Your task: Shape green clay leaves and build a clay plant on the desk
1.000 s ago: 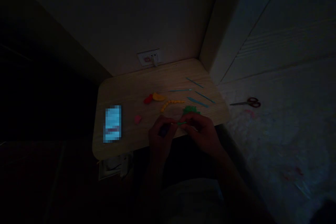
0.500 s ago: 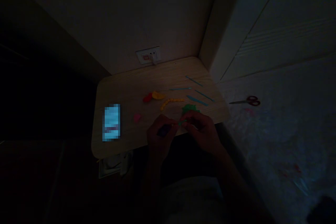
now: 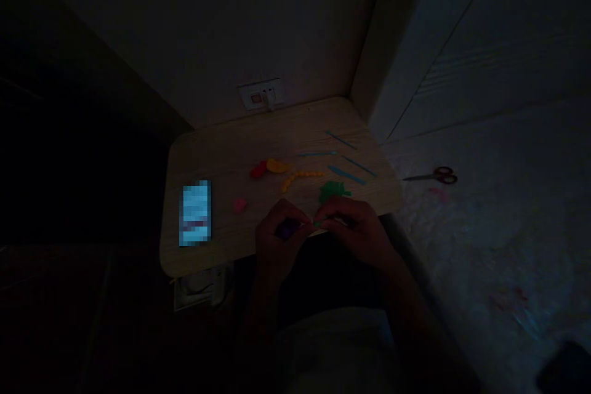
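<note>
The scene is very dark. My left hand [image 3: 279, 237] and my right hand [image 3: 355, 231] meet over the near edge of a small wooden table [image 3: 221, 148]. Both hands are closed, fingertips pinched together on a small green clay piece [image 3: 317, 221]. A dark purple lump [image 3: 285, 231] sits in my left hand's fingers. Just beyond my right hand lies a green clay lump [image 3: 333, 191]. Farther back lie a yellow beaded clay strand [image 3: 300, 178], an orange piece [image 3: 277, 166] and a red piece [image 3: 258, 170]. A pink bit [image 3: 240, 204] lies left of my hands.
A lit phone [image 3: 196, 213] lies at the table's left. Several thin teal modelling sticks [image 3: 347, 175] lie at the back right. A wall socket [image 3: 259, 96] is behind the table. Red-handled scissors [image 3: 436, 176] lie on the pale surface to the right.
My hands stayed together at the table's near edge, shifting slightly toward me. The green piece between the fingertips shows less than before. The view drifted a little.
</note>
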A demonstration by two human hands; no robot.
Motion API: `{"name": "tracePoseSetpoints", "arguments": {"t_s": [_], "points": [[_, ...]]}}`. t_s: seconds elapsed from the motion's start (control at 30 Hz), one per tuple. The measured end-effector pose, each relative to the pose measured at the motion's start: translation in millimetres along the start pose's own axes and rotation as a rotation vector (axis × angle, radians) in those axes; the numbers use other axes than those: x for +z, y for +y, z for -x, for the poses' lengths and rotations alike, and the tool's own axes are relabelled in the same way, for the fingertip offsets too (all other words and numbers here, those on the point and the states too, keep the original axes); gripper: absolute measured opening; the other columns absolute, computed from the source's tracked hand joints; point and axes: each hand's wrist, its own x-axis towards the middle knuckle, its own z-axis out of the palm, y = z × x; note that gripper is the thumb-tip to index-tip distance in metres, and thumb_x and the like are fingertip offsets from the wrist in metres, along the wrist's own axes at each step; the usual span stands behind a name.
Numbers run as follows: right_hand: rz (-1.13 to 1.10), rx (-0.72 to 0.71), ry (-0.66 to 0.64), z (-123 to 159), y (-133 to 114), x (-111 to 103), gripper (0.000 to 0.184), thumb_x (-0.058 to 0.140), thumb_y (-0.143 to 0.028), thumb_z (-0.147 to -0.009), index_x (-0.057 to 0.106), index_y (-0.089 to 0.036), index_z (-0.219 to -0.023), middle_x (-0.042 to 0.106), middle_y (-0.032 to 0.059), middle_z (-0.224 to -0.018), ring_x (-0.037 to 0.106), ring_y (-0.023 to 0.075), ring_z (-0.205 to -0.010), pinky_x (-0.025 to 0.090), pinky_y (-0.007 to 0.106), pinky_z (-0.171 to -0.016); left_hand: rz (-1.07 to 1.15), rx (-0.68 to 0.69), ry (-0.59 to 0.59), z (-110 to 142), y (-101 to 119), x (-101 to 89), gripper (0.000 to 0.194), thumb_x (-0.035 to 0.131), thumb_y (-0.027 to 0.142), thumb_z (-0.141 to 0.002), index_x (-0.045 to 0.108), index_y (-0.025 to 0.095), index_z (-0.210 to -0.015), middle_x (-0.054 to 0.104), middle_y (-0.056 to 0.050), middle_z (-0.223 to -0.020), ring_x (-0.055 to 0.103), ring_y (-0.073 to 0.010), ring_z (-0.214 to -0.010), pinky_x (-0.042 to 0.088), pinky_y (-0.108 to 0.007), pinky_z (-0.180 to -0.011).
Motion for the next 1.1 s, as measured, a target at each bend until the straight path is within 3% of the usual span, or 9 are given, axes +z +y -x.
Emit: {"name": "tracePoseSetpoints", "arguments": {"t_s": [0.37, 0.73, 0.97, 1.1], "points": [[-0.016, -0.005, -0.051, 0, 0, -4, 0.007, 0.076, -0.023, -0.096, 0.082, -0.021, -0.091, 0.079, 0.0033, -0.084, 0.073, 0.0171, -0.078, 0.055, 0.027, -0.073, 0.017, -0.025, -0.038, 0, 3, -4.3, 0.017, 0.086, 0.022, -0.076, 0.071, 0.02, -0.069, 0.062, 0.002, -0.071, 0.055, -0.0132, -0.067, 0.042, -0.027, -0.063], [-0.15, 0.065, -0.212, 0, -2, -14, 0.019, 0.082, -0.039, -0.094, 0.085, -0.021, -0.089, 0.082, 0.0045, -0.083, 0.075, 0.0156, -0.075, 0.055, 0.024, -0.07, 0.082, -0.08, -0.212, -1, 6, -10.3, 0.025, 0.093, 0.03, -0.072, 0.071, 0.02, -0.071, 0.061, 0.002, -0.071, 0.054, -0.0126, -0.066, 0.039, -0.027, -0.062], [-0.14, 0.069, -0.267, 1, -3, -18, 0.022, 0.082, -0.041, -0.093, 0.084, -0.02, -0.089, 0.082, 0.0057, -0.084, 0.077, 0.0169, -0.078, 0.058, 0.025, -0.074, 0.07, -0.152, -0.245, -2, 6, -11.1, 0.031, 0.095, 0.038, -0.069, 0.07, 0.02, -0.072, 0.059, 0.001, -0.071, 0.052, -0.0135, -0.067, 0.038, -0.027, -0.062], [-0.106, 0.094, -0.206, 1, 1, -18, 0.019, 0.084, -0.04, -0.091, 0.085, -0.021, -0.088, 0.083, 0.0051, -0.083, 0.076, 0.0181, -0.077, 0.058, 0.028, -0.073, 0.035, -0.168, -0.248, -1, 6, -12.9, 0.027, 0.091, 0.033, -0.071, 0.069, 0.02, -0.076, 0.059, 0.001, -0.075, 0.053, -0.0144, -0.071, 0.04, -0.028, -0.066]]}}
